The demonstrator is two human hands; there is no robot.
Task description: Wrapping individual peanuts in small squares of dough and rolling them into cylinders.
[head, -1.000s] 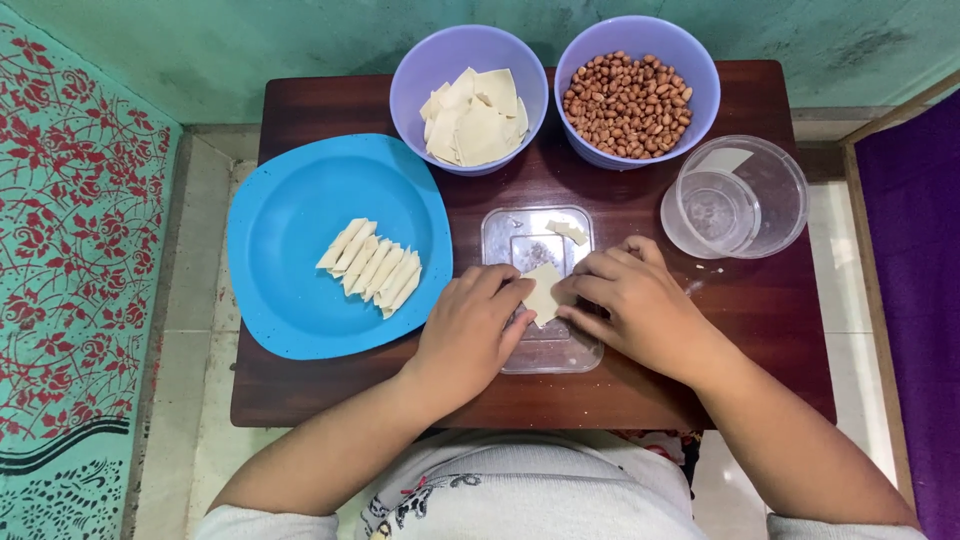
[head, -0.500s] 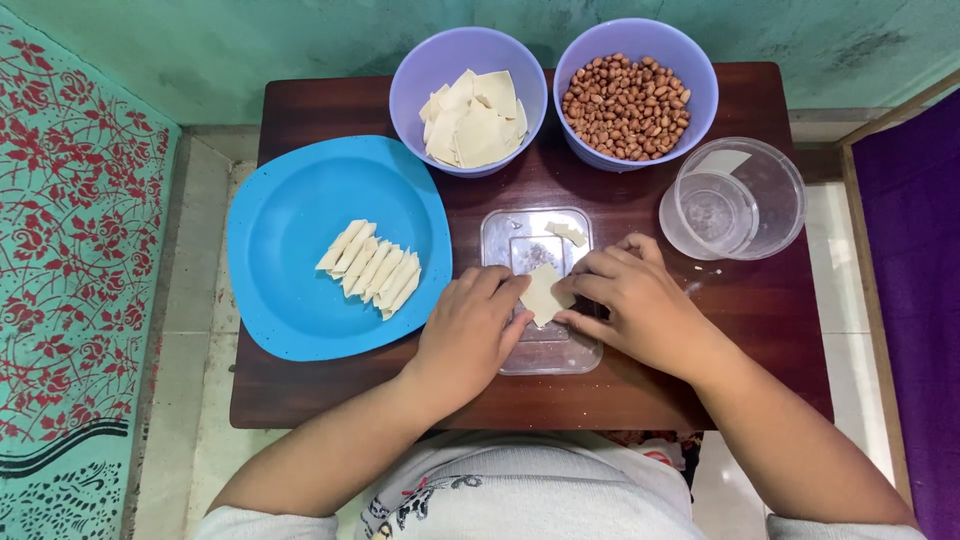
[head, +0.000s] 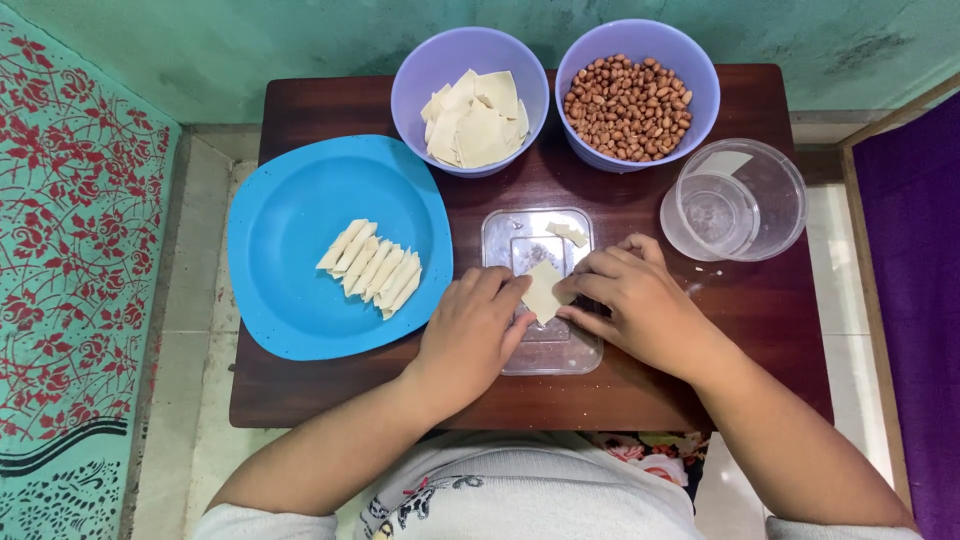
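Observation:
A small pale dough square (head: pixel 543 290) lies on a clear rectangular plastic lid (head: pixel 527 240) at the middle of the dark wooden table (head: pixel 760 320). My left hand (head: pixel 470 335) pinches its left edge and my right hand (head: pixel 640 305) pinches its right edge, fingertips of both meeting over the sheet. A smaller scrap of dough (head: pixel 567 233) rests on the lid's far part. On the blue plate (head: pixel 300 200) to the left sits a row of several rolled dough pieces (head: pixel 372 267).
At the back stand a lilac bowl (head: pixel 420 70) holding flat dough squares (head: pixel 475 118) and a lilac bowl of peanuts (head: pixel 628 105). A clear plastic cup of water (head: pixel 735 200) is at the right. Tiled floor surrounds the small table; a purple cloth (head: pixel 915 300) hangs right.
Almost nothing has moved; my fingers shifted slightly on the dough square, and both hands stay over the clear lid.

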